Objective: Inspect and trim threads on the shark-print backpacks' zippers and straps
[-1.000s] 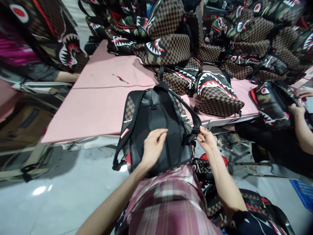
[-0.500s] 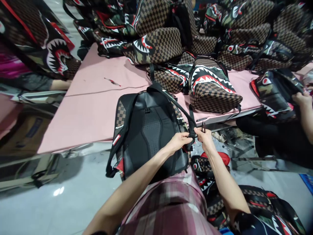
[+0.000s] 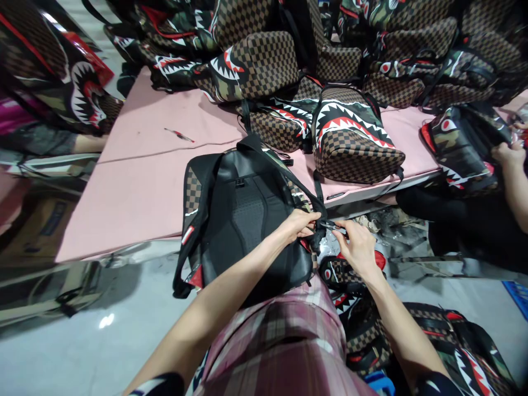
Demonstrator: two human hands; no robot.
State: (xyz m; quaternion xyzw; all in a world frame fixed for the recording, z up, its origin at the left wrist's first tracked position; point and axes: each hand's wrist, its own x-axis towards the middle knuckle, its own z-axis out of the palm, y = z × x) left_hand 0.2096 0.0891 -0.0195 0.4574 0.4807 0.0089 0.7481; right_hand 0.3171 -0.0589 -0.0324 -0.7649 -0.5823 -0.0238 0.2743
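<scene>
A backpack [image 3: 251,220] with a black padded back panel and brown checkered sides leans between my lap and the table edge, its back toward me. My left hand [image 3: 300,224] is closed on its black shoulder strap [image 3: 303,187], pinching it near the lower end at the bag's right side. In my right hand [image 3: 358,242] is a small pair of thread snips [image 3: 329,225], gripped with the fingers closed. The blades point left and meet the strap close to my left fingertips. Whether they touch a thread there is too small to tell.
On the pink table [image 3: 136,181] lie a red-and-black small tool [image 3: 180,135] and several shark-mouth backpacks [image 3: 355,137]. More bags [image 3: 437,341] lie on the floor at my right. At far right, a co-worker's hand [image 3: 509,157] holds another bag. A cardboard box [image 3: 43,225] sits lower left.
My right hand has turned the thread snips from pointing up to pointing left at the strap. My left hand keeps its grip on the strap. The view has shifted slightly.
</scene>
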